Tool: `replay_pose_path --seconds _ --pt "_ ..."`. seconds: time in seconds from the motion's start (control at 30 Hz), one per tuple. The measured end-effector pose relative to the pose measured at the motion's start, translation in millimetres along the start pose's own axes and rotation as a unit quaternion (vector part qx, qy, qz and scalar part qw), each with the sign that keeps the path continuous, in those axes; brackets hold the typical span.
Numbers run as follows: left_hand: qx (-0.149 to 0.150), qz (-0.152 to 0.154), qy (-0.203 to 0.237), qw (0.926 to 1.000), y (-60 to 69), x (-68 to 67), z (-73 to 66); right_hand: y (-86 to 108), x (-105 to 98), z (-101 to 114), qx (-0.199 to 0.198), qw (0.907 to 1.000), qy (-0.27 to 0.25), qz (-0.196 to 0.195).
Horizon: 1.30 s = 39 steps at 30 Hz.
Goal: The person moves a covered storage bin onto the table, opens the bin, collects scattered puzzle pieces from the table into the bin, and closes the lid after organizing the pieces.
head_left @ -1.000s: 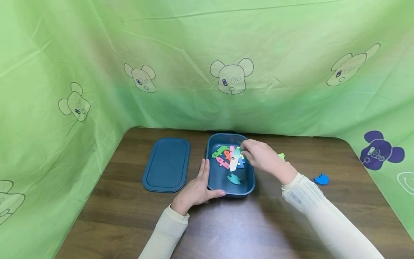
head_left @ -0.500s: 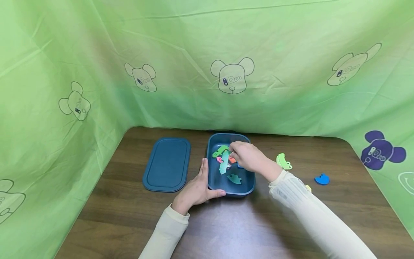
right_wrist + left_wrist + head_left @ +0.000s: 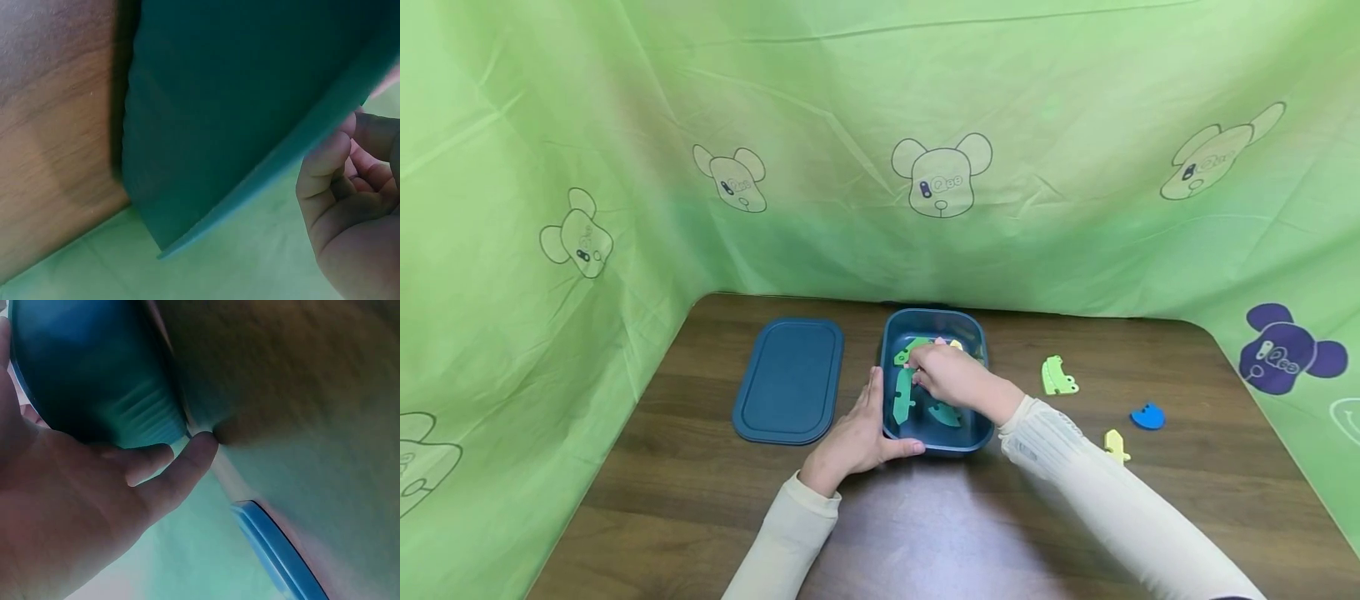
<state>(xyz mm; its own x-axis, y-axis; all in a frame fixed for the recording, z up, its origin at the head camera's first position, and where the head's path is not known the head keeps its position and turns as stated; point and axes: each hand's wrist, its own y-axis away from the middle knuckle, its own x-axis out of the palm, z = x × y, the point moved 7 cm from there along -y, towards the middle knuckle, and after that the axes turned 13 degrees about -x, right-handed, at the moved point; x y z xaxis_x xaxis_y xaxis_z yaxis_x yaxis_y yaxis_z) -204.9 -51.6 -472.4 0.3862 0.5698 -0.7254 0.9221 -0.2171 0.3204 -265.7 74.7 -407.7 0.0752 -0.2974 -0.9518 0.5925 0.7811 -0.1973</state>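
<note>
A dark blue rectangular box stands on the table, holding several coloured puzzle pieces. My right hand reaches inside and pinches the upper end of a long teal puzzle piece near the left wall. Another teal piece lies on the box floor, and a green piece is behind the fingers. The hand hides most other pieces. My left hand rests against the box's left side with straight fingers, its thumb at the front rim. In the right wrist view, the box wall covers the inside.
A dark blue lid lies flat to the left of the box. On the right of the wooden table are a light green crocodile-like piece, a blue piece and a yellow piece. A green curtain hangs behind.
My right hand has moved left and down into the box with the long teal puzzle piece. The crocodile-like and yellow pieces have come into view. My left hand has stayed in place.
</note>
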Motion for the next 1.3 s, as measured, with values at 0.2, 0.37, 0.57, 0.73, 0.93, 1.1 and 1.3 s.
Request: replay_pose_path --seconds 0.2,0.37,0.57,0.73,0.93,1.1,1.3 --pt "-0.007 0.007 -0.001 1.0 -1.6 0.4 -0.6 0.2 -0.2 3.6 -0.004 1.0 0.0 -0.006" --pt "-0.002 0.009 -0.001 1.0 -2.0 -1.9 -1.7 0.1 -0.8 4.1 -0.006 0.9999 -0.007 -0.007" --pt "-0.003 0.012 -0.003 0.9999 -1.8 -2.6 -1.9 -1.7 -1.9 3.0 -0.008 0.9999 -0.01 -0.007" --pt "-0.001 0.013 -0.005 0.9999 -1.6 -2.8 -3.3 -2.8 -3.5 2.6 -0.006 0.9998 -0.016 -0.009" --pt "0.005 0.013 -0.003 0.9999 -1.0 -3.4 -4.8 -3.7 -2.6 0.3 -0.008 0.9993 -0.03 -0.019" --pt "0.003 0.013 0.0 0.9999 -0.8 -3.4 -3.8 0.3 -13.3 -4.8 0.017 0.9988 -0.032 -0.032" --pt "-0.009 0.013 0.018 0.9997 -1.2 -4.5 -0.7 20.1 -38.5 -17.2 0.074 0.9949 -0.047 -0.049"
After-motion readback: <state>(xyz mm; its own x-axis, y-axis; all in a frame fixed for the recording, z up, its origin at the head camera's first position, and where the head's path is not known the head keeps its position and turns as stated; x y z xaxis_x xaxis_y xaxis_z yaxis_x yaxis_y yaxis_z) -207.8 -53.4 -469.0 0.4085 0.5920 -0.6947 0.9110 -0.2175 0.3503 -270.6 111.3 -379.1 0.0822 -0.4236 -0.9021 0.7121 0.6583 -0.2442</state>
